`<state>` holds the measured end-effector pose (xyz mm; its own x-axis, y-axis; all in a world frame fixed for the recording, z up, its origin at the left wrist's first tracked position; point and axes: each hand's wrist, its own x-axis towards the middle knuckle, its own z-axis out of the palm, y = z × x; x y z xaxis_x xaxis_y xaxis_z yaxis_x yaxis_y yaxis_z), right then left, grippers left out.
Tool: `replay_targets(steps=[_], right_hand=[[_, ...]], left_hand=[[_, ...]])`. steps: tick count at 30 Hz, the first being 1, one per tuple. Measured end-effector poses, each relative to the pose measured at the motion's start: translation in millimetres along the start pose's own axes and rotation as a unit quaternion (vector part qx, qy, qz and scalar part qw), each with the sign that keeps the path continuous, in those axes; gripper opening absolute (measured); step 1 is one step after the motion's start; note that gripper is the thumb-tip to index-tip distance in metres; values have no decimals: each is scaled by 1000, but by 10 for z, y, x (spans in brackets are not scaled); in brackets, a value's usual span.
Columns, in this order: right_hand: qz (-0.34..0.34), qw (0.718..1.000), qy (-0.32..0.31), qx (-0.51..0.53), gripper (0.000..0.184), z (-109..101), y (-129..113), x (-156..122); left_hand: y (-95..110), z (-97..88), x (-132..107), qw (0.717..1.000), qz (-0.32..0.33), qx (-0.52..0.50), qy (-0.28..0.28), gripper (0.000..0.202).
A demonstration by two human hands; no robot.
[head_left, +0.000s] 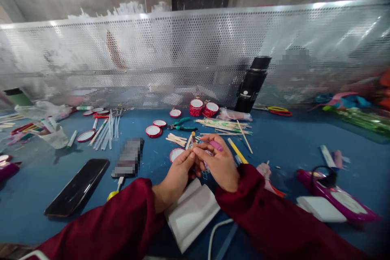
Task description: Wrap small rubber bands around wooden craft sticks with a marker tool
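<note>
My left hand (178, 172) and my right hand (219, 164) meet over the middle of the table. Their fingertips pinch a small wooden stick (193, 138) with a yellow-brown top, which stands upright between them. A pink marker (215, 145) lies across the fingers of my right hand as well. Its far end is hidden. Just behind the hands are several flat wooden sticks (176, 139), and a red-rimmed white disc (176, 154) is partly covered by my left hand. Folded white paper (195, 215) lies beneath my wrists.
Two phones, one dark (77, 187) and one on a cable (128, 156), lie at the left. Behind are green-handled pliers (184, 125), red-rimmed drums (196, 107) and a black bottle (253, 85) against the perforated metal screen (146, 57). A purple glue gun (338, 195) lies right.
</note>
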<state>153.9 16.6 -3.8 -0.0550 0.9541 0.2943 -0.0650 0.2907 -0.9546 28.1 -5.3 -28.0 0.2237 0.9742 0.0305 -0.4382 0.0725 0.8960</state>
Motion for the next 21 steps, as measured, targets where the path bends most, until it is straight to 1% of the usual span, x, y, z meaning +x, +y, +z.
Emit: replay_targets(steps=[4,8,12,16,21], right_hand=[[21,999,-12,39,47,3,10,-6],[18,998,-8,55,48,-3,26,2],[23,998,-2,65,48,-6,21,16],[32,995,-14,90,47,-1,19,20],[30,995,-22,94,45,6,21,14]], left_hand=[[8,0,-3,1000,-7,2,1,42],[25,6,-4,1000,-13,4,-1,43],[34,19,-20,1000,-9,-4,-14,37],[30,24,-31,1000,-11,-10,-20,35],[39,23,-25,1000,-5,-7,-23,32]])
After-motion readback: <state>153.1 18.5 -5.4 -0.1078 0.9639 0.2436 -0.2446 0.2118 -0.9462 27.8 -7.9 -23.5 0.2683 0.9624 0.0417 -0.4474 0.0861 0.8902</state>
